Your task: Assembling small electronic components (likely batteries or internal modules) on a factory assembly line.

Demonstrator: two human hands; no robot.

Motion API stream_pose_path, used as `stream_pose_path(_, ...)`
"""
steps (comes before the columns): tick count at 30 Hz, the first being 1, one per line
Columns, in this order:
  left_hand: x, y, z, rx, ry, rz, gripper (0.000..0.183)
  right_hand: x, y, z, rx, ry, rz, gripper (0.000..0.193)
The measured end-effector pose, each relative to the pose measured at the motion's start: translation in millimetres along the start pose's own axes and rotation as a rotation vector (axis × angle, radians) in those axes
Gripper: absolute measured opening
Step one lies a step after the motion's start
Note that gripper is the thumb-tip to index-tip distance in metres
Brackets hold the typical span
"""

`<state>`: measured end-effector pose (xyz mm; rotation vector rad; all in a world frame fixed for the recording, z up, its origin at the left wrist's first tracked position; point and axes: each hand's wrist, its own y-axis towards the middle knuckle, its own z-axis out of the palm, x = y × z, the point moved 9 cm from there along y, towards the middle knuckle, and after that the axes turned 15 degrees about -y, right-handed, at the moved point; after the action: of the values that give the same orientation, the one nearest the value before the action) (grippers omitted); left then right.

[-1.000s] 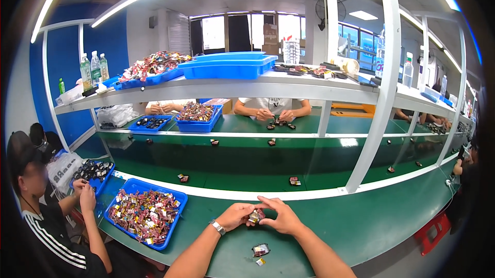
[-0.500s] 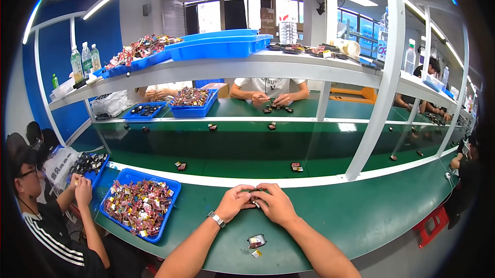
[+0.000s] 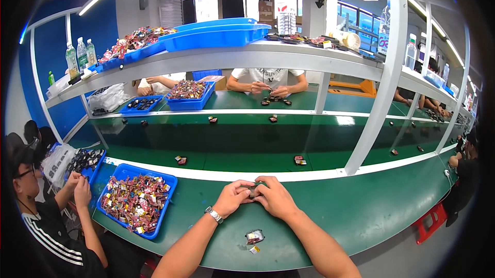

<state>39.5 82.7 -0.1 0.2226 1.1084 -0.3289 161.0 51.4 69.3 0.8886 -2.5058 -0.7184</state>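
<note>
My left hand (image 3: 233, 198) and my right hand (image 3: 277, 198) meet over the green worktable (image 3: 356, 216), fingers bent and pinching a small dark part (image 3: 252, 193) between them. Most of this part is covered by my fingertips, so its exact kind cannot be made out. Below my hands, between the forearms, lies a small dark-framed unit (image 3: 254, 236) with a pale, clear-looking middle. Close by its lower edge sits a little yellow-and-white piece (image 3: 254, 249). A blue tray (image 3: 172, 187) to the left of my hands is heaped with small red, white and yellow parts (image 3: 135, 203).
A white-edged channel with a dark green belt (image 3: 242, 144) runs beyond the table, carrying scattered small parts. White posts (image 3: 379, 90) and a shelf (image 3: 232, 60) with blue trays and bottles rise above it. One person (image 3: 56, 211) works at my left; others sit opposite and right.
My hands stay together, with slightly shifted fingers around the small part. The view has tilted a little. Parts on the belt have drifted slightly right.
</note>
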Motion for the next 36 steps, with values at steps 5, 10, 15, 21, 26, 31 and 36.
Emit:
stream_pose_path(5, 0.3, -0.1, -0.7, 0.002, 0.005, 0.0, 0.026, 0.8, -1.1, 0.8, 0.022, -0.045, 0.0, 0.018)
stream_pose_path(10, 1.8, -0.1, -2.4, 0.021, -0.039, -0.027, 0.027, -7.2, -2.6, 5.3, 0.039, 0.127, 0.109, 0.011)
stream_pose_path(15, -1.6, -2.8, 5.0, 0.104, -0.108, -0.061, 0.032, -14.6, -4.0, 10.2, 0.013, 0.194, 0.165, 0.01)
stream_pose_path(21, -1.2, -2.9, 7.1, 0.134, -0.074, -0.065, 0.035, -18.2, -4.7, 11.0, 0.04, 0.278, 0.192, 0.01)
stream_pose_path(26, 3.0, -2.1, 4.4, 0.109, -0.053, -0.08, 0.03, -10.8, -6.5, 12.0, 0.098, 0.328, 0.133, 0.011)
stream_pose_path(31, 2.5, -1.5, 4.6, 0.113, -0.074, -0.073, 0.03, -9.7, -7.4, 7.7, 0.048, 0.238, 0.163, 0.011)
stream_pose_path(36, 4.2, -0.7, 2.3, 0.123, -0.088, -0.08, 0.029, -7.2, -8.5, 7.7, 0.005, 0.188, 0.199, 0.013)
